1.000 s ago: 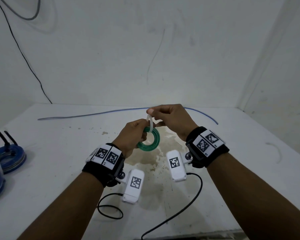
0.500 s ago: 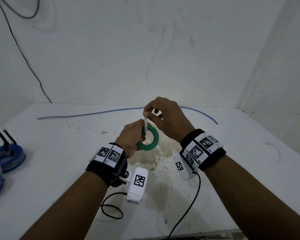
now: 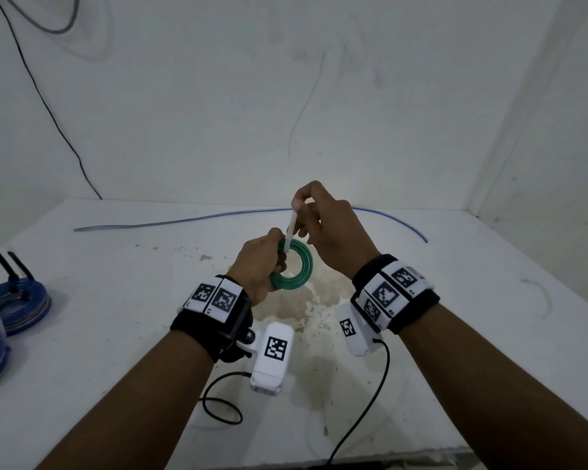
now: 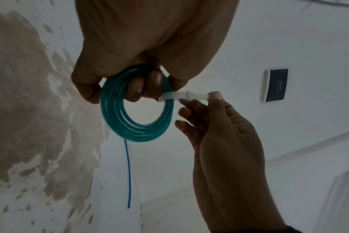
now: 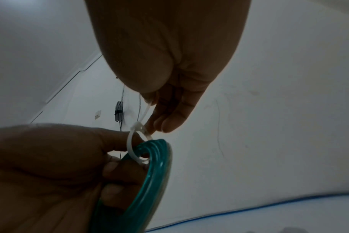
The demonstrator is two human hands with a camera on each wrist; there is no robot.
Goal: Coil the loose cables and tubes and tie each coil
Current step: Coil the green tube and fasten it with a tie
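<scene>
While the left hand (image 3: pixel 263 262) grips the green tube coil (image 3: pixel 294 269) above the stained table (image 3: pixel 116 334), hold it steady; the right hand (image 3: pixel 323 225), just above the coil, pinches the white cable tie (image 4: pixel 181 96) tail. Pull straight until snug.

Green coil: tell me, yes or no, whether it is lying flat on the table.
No: the left hand holds the green coil up above the table while the right hand pinches the white tie.
</scene>
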